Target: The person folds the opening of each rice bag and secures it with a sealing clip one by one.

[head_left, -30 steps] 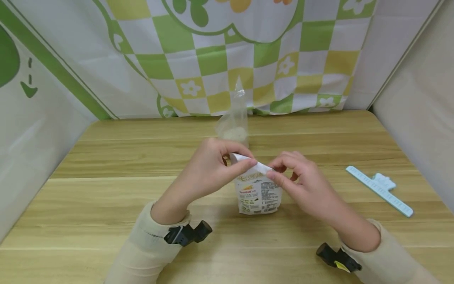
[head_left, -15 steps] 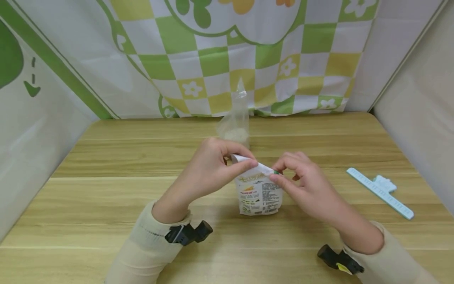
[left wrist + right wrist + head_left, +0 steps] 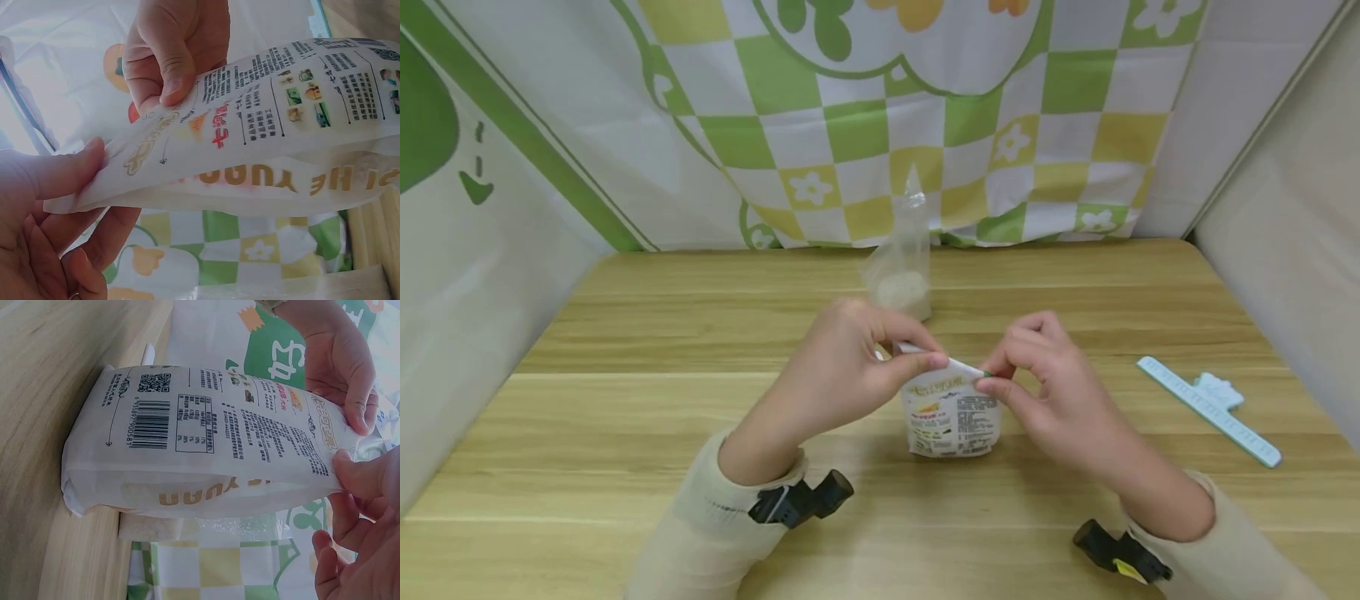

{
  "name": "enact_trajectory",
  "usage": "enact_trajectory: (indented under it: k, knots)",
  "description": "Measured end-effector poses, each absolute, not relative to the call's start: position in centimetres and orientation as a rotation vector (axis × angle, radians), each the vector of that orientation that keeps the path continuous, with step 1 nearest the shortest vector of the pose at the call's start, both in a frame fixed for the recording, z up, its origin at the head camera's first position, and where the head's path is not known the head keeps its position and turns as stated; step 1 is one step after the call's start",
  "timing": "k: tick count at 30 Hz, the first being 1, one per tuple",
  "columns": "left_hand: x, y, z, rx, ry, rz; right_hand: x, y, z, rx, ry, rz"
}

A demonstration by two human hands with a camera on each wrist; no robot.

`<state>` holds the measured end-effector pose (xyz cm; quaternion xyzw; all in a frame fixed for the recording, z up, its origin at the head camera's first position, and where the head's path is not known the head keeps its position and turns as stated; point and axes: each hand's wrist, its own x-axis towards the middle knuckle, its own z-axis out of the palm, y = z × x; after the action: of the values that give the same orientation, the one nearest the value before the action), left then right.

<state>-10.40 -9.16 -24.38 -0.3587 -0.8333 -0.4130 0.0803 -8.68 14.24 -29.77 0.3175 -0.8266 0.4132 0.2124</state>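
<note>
A white printed paper-like food bag (image 3: pixel 951 421) stands upright on the table, its top edge pressed flat. My left hand (image 3: pixel 842 367) pinches the left end of that edge between thumb and fingers. At the right end, my right hand (image 3: pixel 1052 400) pinches the same edge. In the left wrist view the bag (image 3: pixel 250 112) runs from the left thumb toward the right, with gold letters on its side. The right wrist view shows the bag's barcode and lower end (image 3: pixel 150 425) resting on the wood. What the bag contains is hidden.
Behind the hands stands a clear plastic bag (image 3: pixel 902 287) with pale grains at its bottom. To the right lies a light blue long bag clip (image 3: pixel 1210 408) on the wooden table (image 3: pixel 625 400). A green and yellow checkered cloth (image 3: pixel 857 133) hangs behind the table.
The top edge of the bag has come down slightly and looks flatter, with both hands still pinching it. The whole scene has shifted a little to the right in view.
</note>
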Motion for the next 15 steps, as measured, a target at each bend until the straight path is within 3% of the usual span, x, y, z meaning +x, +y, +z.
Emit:
enact_trajectory:
  k: [15]
  knots:
    - [-10.9, -9.04, -24.7, -1.067, -2.519, -1.157, -8.45, 13.92, -29.75, 0.849, -2.27, 1.218]
